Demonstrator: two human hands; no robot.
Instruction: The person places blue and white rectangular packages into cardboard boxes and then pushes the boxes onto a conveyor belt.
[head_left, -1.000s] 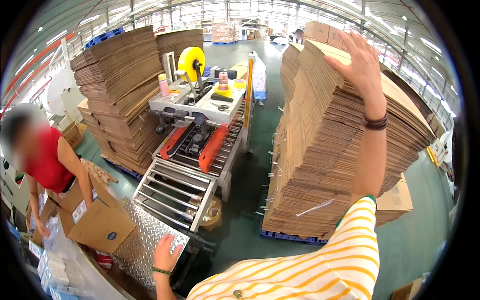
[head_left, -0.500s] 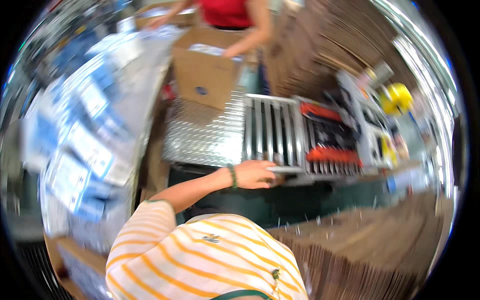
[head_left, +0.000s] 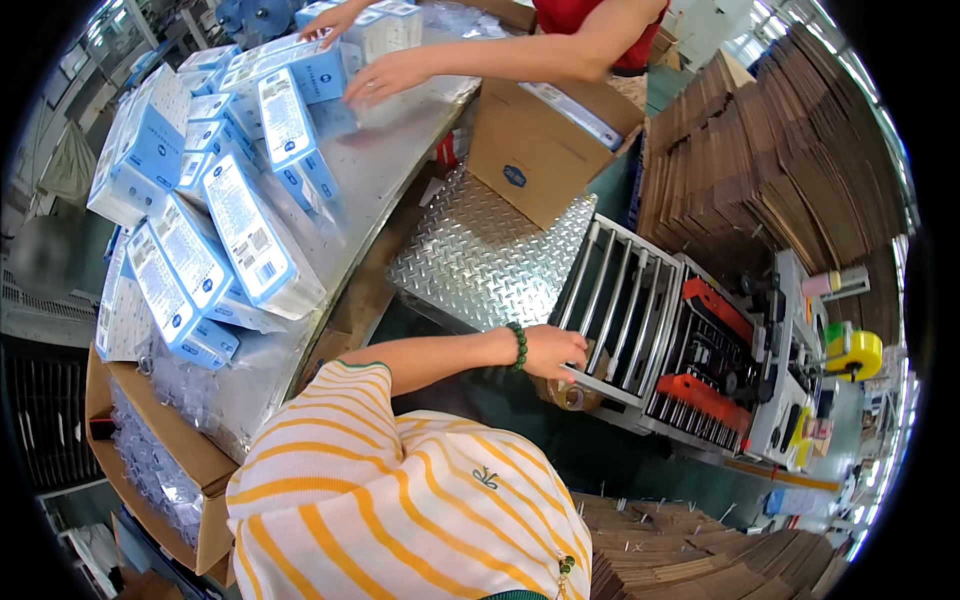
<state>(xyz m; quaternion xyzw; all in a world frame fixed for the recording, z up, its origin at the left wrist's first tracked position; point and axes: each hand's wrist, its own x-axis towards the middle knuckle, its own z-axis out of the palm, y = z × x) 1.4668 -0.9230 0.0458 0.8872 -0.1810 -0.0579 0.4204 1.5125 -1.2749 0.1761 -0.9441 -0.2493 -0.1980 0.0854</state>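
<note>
My left hand (head_left: 557, 352), with a green beaded bracelet at its wrist, rests at the near left corner of a roller conveyor (head_left: 612, 386). Its fingers curl over the metal frame edge. Just under the hand hangs a roll of clear amber tape (head_left: 570, 397), partly hidden; whether the fingers touch it I cannot tell. Only my left arm shows; my right hand is out of sight. Beyond lies a diamond-plate metal sheet (head_left: 480, 265), and on its far part stands an open brown carton (head_left: 530, 150) with a blue-and-white pack visible inside.
A co-worker's hands (head_left: 385, 78) reach onto blue-and-white packs (head_left: 250, 235) heaped on the metal table (head_left: 370, 200). To the right are a red-and-black taping unit (head_left: 705, 350) and a yellow tape roll (head_left: 853, 355). Flat cartons (head_left: 770, 150) stand stacked behind; a box of clear plastic (head_left: 160, 460) sits lower left.
My view has turned left, so the scene sits further right and looks sharper. The co-worker's hands have gone from the carton to the packs. My left hand stays at the conveyor's edge.
</note>
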